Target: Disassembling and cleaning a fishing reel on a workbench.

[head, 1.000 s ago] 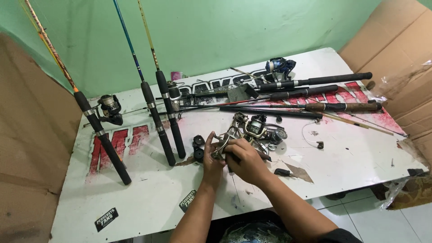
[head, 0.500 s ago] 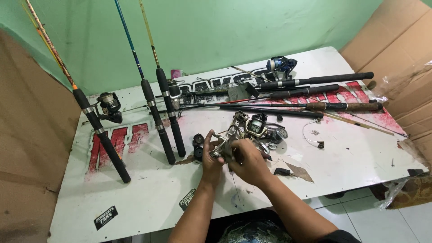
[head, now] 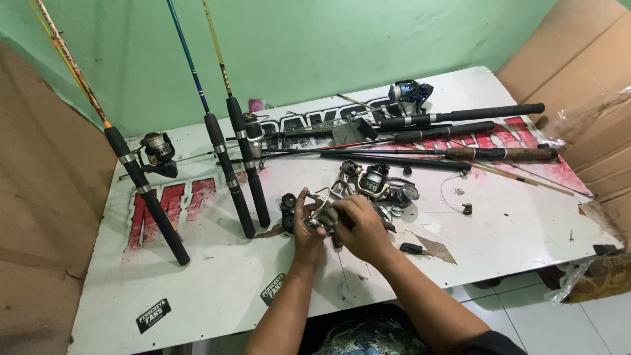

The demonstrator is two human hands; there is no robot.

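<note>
Both hands, left (head: 307, 230) and right (head: 358, 227), grip a small silver metal fishing reel (head: 323, 213) just above the white printed table (head: 217, 289), beside loose reel parts (head: 378, 184) and black-handled fishing rods (head: 246, 164).

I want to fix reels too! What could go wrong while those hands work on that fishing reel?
Both the left hand and right hand grip the reel above loose reel parts; a dropped piece might get lost among them. The rods leaning on the wall could be bumped and slide.
</note>
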